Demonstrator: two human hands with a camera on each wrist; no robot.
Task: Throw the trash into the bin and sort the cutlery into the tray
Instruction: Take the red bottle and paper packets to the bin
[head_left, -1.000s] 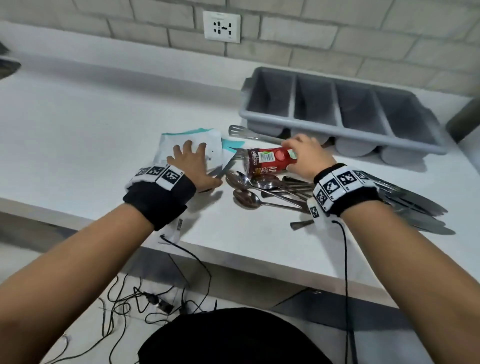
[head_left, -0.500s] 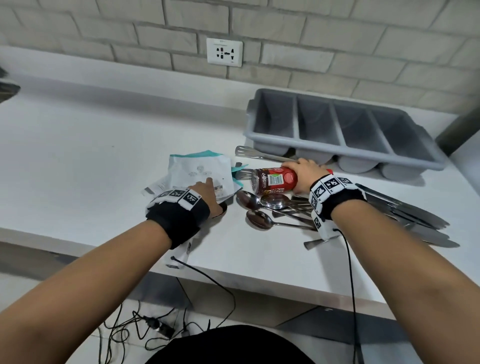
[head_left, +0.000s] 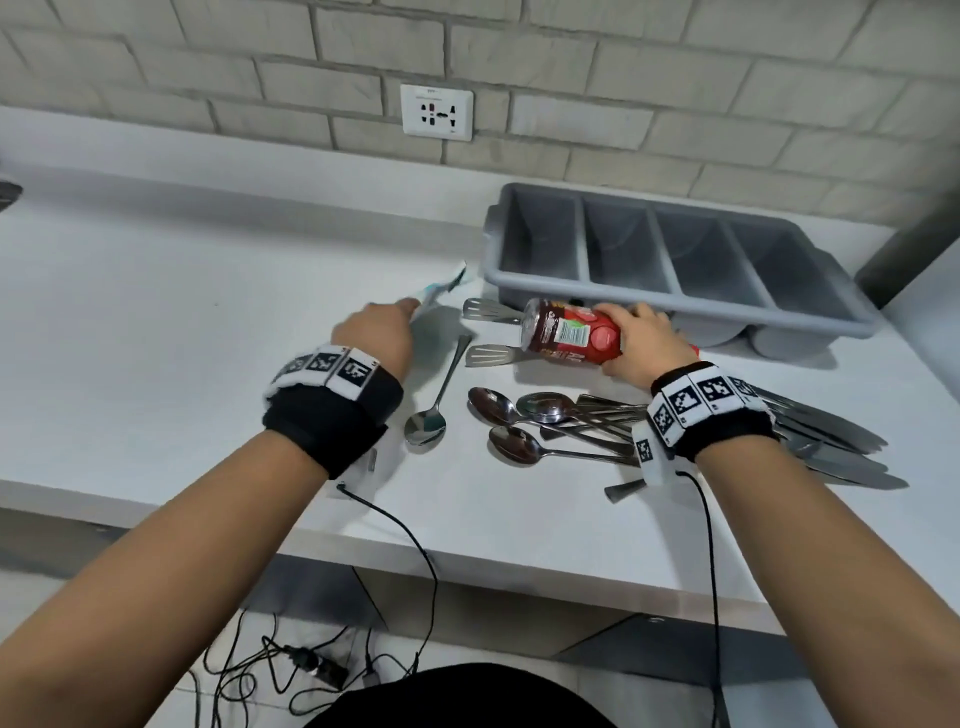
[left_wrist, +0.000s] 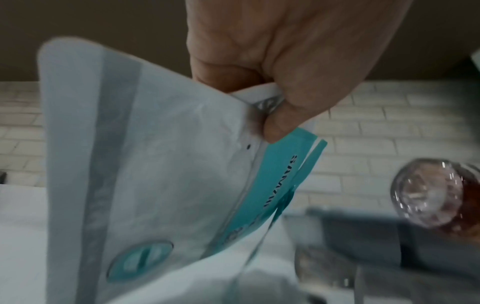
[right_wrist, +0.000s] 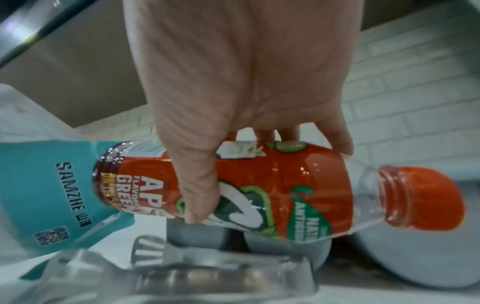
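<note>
My left hand (head_left: 382, 335) pinches a white and teal paper wrapper (left_wrist: 161, 168) and holds it up off the counter; from the head view only its edge (head_left: 441, 288) shows. My right hand (head_left: 641, 343) grips a red-labelled plastic bottle (head_left: 569, 332) lying sideways, raised just in front of the grey four-compartment cutlery tray (head_left: 670, 301). In the right wrist view the fingers wrap the bottle (right_wrist: 259, 185) around its label. Spoons (head_left: 524, 415) and forks (head_left: 488, 312) lie loose on the white counter below; knives (head_left: 831, 447) lie under my right wrist.
One spoon (head_left: 434, 410) lies apart, left of the pile. A wall socket (head_left: 437, 111) sits on the brick wall behind. The counter's front edge (head_left: 467, 551) runs below my wrists, with cables (head_left: 291, 670) on the floor beneath. No bin is in view.
The left hand has lifted the wrapper off the counter, uncovering a spoon and forks beneath it. The right hand has raised the bottle off the cutlery pile.
</note>
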